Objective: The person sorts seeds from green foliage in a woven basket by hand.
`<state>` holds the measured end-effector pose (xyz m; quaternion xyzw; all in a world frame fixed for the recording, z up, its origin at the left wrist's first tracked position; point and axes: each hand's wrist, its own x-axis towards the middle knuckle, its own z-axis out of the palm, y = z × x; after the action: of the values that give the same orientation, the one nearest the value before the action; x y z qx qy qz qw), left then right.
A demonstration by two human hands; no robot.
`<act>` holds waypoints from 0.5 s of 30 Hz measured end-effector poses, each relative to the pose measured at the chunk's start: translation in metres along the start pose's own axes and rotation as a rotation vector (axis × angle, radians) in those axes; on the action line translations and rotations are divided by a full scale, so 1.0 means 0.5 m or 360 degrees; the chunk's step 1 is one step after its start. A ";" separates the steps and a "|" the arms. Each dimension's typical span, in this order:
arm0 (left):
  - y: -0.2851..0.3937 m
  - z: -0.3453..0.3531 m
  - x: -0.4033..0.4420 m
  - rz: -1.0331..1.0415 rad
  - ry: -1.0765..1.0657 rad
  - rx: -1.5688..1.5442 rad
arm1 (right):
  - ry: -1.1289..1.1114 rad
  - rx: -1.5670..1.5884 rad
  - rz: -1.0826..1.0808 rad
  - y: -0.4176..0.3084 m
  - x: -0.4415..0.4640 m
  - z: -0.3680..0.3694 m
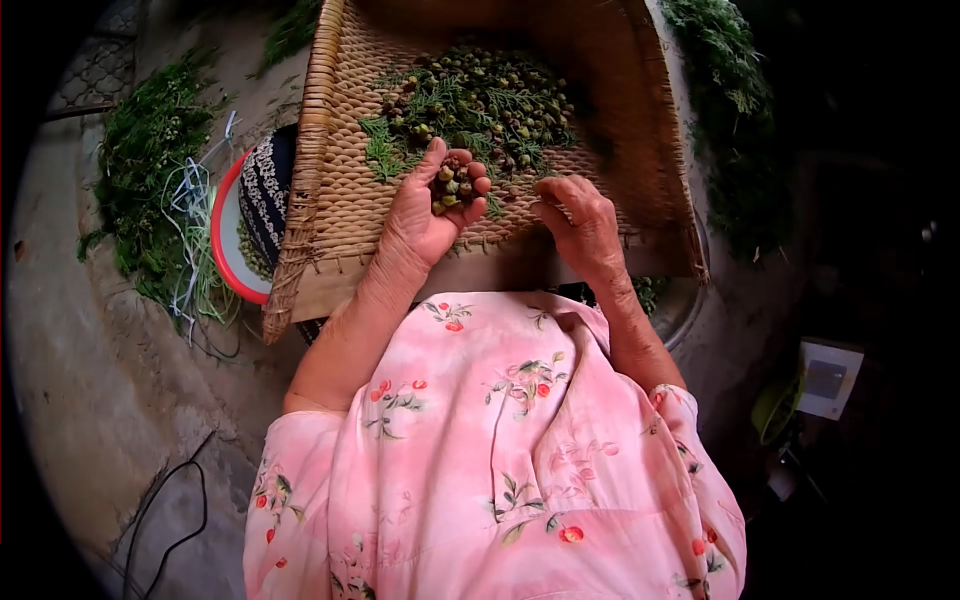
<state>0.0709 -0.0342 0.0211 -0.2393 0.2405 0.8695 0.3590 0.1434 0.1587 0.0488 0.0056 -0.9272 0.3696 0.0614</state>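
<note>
A few pods [450, 188] lie in the left hand [428, 218], its fingers curled round them over the woven basket [345, 150], just left of the right hand [580, 217], whose fingers bend inward, any pinch unclear.

Rough woven wicker tray [340, 200], matt cloth garment [460, 430], rough concrete-looking floor [110, 370].

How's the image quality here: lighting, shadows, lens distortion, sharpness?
Head view: black surrounds the curved left edge, suggesting wide-angle distortion; the right side falls into near-black; heavy shadow covers the woven basket's upper right interior, while the pink shirt is brightly lit; the left hand and right hand look readable, without obvious motion blur.
</note>
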 end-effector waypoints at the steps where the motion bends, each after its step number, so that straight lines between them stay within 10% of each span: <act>1: 0.000 -0.002 0.000 -0.0009 -0.0029 0.0004 | 0.0003 0.0003 0.0003 0.013 0.003 0.009; 15: 0.000 -0.004 0.001 -0.0053 -0.0071 0.0131 | 0.0132 -0.0170 -0.0140 0.064 0.076 0.066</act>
<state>0.0712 -0.0349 0.0194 -0.2087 0.2641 0.8579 0.3883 0.1003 0.1604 0.0077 0.0278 -0.9410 0.3164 0.1163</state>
